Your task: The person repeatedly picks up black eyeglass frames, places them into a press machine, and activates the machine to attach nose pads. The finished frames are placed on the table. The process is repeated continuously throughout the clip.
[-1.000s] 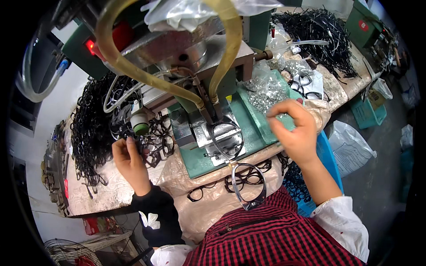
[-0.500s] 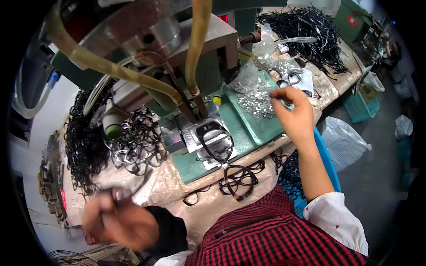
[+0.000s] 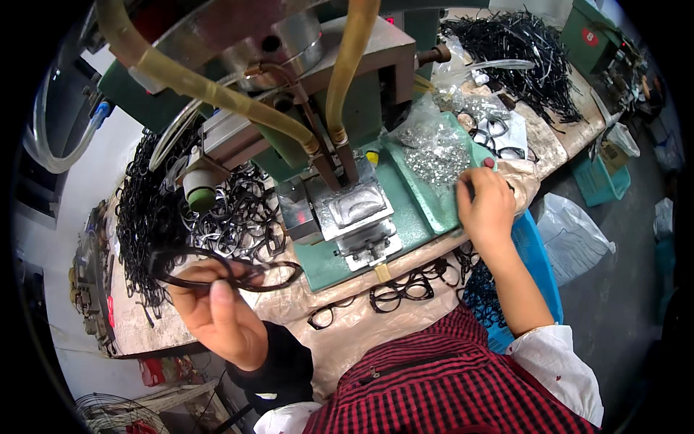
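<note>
My left hand, left of the machine, grips a dark eyeglass frame between thumb and fingers. The frame has no temples and is held level above the table. My right hand rests at the right rim of a green tray holding small shiny metal pieces. Its fingers are curled, and whatever they may hold is hidden. Between the hands, the machine's metal jig is bare, with two brown electrode-like arms just above it.
Dark eyeglass frames lie along the table's front edge. Piles of frames stand at left, thin black strips at back right. A blue basket sits beside my right forearm. Yellowish hoses hang over the machine.
The frame on the jig is gone from it. My left hand has risen from the lower left and now shows an eyeglass frame. My right hand has dropped lower at the tray.
</note>
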The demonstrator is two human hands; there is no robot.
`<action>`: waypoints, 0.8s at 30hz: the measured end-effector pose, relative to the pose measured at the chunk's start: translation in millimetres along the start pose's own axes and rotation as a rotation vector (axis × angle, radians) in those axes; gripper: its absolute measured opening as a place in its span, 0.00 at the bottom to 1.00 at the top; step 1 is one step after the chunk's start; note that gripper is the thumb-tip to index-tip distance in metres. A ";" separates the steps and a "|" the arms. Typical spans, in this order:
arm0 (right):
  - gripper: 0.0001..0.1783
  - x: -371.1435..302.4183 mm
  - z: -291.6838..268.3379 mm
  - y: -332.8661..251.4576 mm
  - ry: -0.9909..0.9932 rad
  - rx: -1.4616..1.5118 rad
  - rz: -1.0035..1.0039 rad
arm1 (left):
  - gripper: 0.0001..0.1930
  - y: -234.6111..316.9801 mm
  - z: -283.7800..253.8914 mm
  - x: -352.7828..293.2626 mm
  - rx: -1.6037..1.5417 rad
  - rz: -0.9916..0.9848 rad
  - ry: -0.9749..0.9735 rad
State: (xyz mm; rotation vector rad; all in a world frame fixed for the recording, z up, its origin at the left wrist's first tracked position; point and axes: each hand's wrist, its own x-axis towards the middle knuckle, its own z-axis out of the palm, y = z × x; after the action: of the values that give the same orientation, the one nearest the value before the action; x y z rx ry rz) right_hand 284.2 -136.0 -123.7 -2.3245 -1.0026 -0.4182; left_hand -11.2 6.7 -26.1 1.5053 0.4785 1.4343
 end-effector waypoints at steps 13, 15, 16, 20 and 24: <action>0.06 3.3 -7.1 3.7 -0.035 0.220 0.019 | 0.09 6.3 52.6 51.8 0.174 0.402 -0.150; 0.06 5.7 -4.9 4.8 -0.009 0.190 -0.062 | 0.08 10.5 49.6 48.5 0.181 0.385 -0.123; 0.07 5.6 -2.2 7.4 0.023 0.193 -0.110 | 0.09 13.1 44.8 44.8 0.167 0.380 -0.122; 0.06 4.6 -2.4 10.3 0.113 0.229 -0.149 | 0.11 15.5 23.1 18.9 0.188 0.334 0.015; 0.05 15.9 -18.9 -33.7 0.018 0.580 0.023 | 0.17 6.7 20.4 16.8 0.106 0.224 0.129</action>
State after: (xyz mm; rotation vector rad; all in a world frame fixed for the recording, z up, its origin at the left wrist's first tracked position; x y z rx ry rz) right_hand 268.8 -119.7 -88.4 -1.8035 -0.9361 -0.1133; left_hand 9.2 9.8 -8.3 1.5968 0.4813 1.7113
